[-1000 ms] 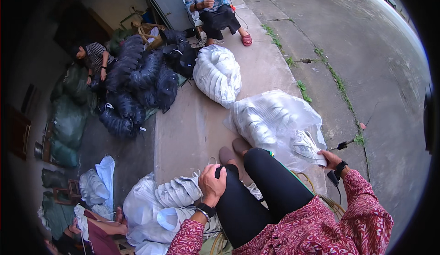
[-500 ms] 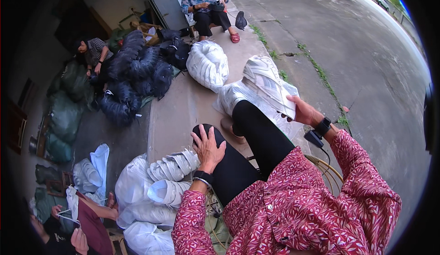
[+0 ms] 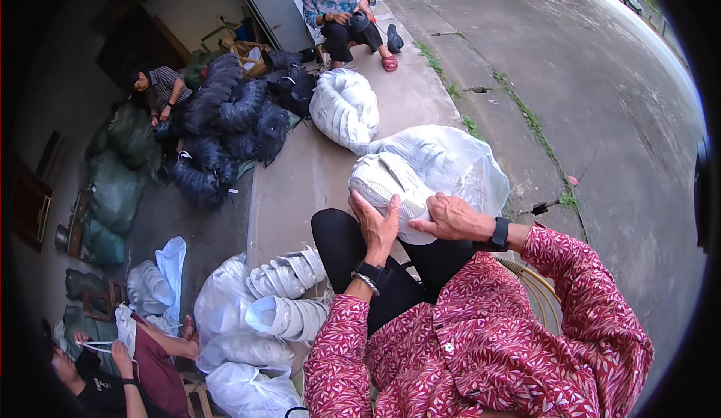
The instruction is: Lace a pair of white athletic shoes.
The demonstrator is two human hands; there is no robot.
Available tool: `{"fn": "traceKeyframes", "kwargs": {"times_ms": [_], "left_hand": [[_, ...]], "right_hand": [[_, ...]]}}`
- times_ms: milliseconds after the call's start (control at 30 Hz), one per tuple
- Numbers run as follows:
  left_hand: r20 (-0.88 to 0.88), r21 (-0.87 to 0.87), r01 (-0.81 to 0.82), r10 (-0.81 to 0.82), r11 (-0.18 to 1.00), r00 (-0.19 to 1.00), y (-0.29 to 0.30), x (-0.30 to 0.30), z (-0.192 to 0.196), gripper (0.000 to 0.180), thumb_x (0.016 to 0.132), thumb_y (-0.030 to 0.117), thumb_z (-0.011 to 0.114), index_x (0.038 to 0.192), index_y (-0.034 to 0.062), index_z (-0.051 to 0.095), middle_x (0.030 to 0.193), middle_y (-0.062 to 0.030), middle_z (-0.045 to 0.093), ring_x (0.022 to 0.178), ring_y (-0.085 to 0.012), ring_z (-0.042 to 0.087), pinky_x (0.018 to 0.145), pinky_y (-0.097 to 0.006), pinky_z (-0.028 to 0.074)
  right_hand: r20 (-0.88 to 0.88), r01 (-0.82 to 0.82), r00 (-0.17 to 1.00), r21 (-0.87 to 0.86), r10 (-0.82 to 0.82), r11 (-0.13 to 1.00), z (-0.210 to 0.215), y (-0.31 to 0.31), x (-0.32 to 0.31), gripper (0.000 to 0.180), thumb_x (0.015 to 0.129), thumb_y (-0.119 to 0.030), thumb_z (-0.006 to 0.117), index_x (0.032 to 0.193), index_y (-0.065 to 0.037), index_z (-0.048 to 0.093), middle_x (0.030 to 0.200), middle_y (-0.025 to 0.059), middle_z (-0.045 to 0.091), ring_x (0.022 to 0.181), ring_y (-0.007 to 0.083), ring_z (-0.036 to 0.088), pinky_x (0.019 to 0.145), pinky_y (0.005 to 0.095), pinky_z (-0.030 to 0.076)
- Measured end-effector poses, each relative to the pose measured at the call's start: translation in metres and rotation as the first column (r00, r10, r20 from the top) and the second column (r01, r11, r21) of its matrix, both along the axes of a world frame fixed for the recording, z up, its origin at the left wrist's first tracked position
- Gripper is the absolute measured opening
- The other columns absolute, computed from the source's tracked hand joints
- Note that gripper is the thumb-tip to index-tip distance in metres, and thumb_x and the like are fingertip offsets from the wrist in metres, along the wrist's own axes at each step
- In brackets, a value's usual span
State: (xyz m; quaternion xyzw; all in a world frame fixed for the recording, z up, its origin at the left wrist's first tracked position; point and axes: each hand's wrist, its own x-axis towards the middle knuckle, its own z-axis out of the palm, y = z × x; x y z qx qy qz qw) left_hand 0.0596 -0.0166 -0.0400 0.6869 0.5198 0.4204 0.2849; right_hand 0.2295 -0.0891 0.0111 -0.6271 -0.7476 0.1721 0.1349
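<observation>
Near the middle of the frame the person holds a white shoe upper (image 3: 390,193) in both hands: the left hand (image 3: 378,224) is closed around its lower left side with the thumb up against the sole edge, and the right hand (image 3: 453,219) lies over its right side, fingers curled onto the material. The shoe sits tilted just above the person's knee, which is clad in black trousers (image 3: 342,249), and the forearms come up from the lower edge in red patterned sleeves (image 3: 481,343), each wrist carrying a dark band. Right behind the shoe, touching it on the upper right, a clear plastic bag (image 3: 458,162) full of white shoe uppers rests on the concrete ledge (image 3: 300,170). Further toward the top centre lies another bundle of white uppers (image 3: 345,106). In the lower left of the frame, beside the person's leg, white bags (image 3: 225,305) hold rows of stacked white soles (image 3: 289,275). In the upper left a heap of black bundles (image 3: 225,125) lies next to green sacks (image 3: 113,193), with a person in a striped top (image 3: 161,87) sitting among them. At the top centre a person in a blue patterned shirt (image 3: 338,1) sits holding a dark item. In the lower left corner another person (image 3: 113,365) bends over white material. The grey road (image 3: 601,117) fills the right side.
</observation>
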Motion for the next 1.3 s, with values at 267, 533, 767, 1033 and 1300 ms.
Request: {"fn": "traceKeyframes", "kwargs": {"times_ms": [267, 533, 767, 1033, 1300], "left_hand": [[0.182, -0.086, -0.003, 0.018, 0.996, 0.983, 0.001, 0.015, -0.021, 0.105, 0.072, 0.035, 0.070, 0.137, -0.0082, 0.001, 0.139, -0.0310, 0.012, 0.132, -0.0417, 0.013, 0.109, -0.047, 0.013], [0.266, -0.040, 0.088, -0.075, 0.995, 0.961, 0.008, 0.015, -0.020, 0.101, 0.070, 0.025, 0.071, 0.138, -0.0071, 0.003, 0.139, -0.0283, 0.015, 0.130, -0.0398, 0.018, 0.109, -0.045, 0.015], [0.244, -0.035, 0.022, -0.013, 0.999, 0.970, 0.004, 0.001, -0.024, 0.100, 0.070, 0.027, 0.073, 0.139, -0.0047, 0.008, 0.136, -0.0257, 0.028, 0.126, -0.0350, 0.031, 0.106, -0.040, 0.025], [0.526, -0.784, 0.385, 0.191, 0.486, 0.829, -0.035, -0.011, -0.002, 0.065, 0.086, 0.047, 0.054, 0.130, 0.0039, 0.035, 0.117, -0.0180, 0.051, 0.108, -0.0279, 0.050, 0.088, -0.045, 0.040], [0.762, -0.647, 0.583, 0.398, 0.491, 0.511, -0.035, -0.017, -0.005, 0.050, 0.092, 0.042, 0.046, 0.129, 0.0095, 0.040, 0.122, -0.0120, 0.049, 0.111, -0.0277, 0.048, 0.094, -0.047, 0.036]], "right_hand": [[0.033, -0.066, 0.997, -0.107, 0.070, 0.992, 0.011, 0.020, 0.024, 0.061, 0.083, -0.056, 0.052, 0.080, 0.005, 0.061, 0.068, 0.0223, 0.059, 0.065, 0.0353, 0.060, 0.058, 0.0428, 0.047], [-0.326, 0.105, 0.945, 0.288, -0.005, 0.952, 0.000, 0.104, 0.022, 0.060, 0.084, -0.048, 0.054, 0.114, 0.004, 0.053, 0.101, 0.0268, 0.059, 0.090, 0.0377, 0.059, 0.075, 0.0423, 0.046], [-0.559, -0.007, 0.829, -0.058, -0.027, 0.998, -0.015, 0.130, 0.004, 0.082, 0.081, -0.064, 0.048, 0.128, 0.003, 0.041, 0.122, 0.0247, 0.049, 0.115, 0.0341, 0.047, 0.096, 0.0384, 0.038], [-0.391, 0.032, 0.919, -0.039, -0.045, 0.999, -0.022, 0.126, 0.008, 0.088, 0.072, -0.066, 0.058, 0.122, 0.005, 0.044, 0.109, 0.0258, 0.055, 0.103, 0.0346, 0.055, 0.087, 0.0394, 0.043], [-0.471, 0.089, 0.880, 0.033, -0.063, 0.995, -0.025, 0.118, 0.005, 0.081, 0.076, -0.053, 0.056, 0.135, -0.002, 0.035, 0.116, 0.0272, 0.054, 0.107, 0.0359, 0.054, 0.091, 0.0382, 0.042]]}}
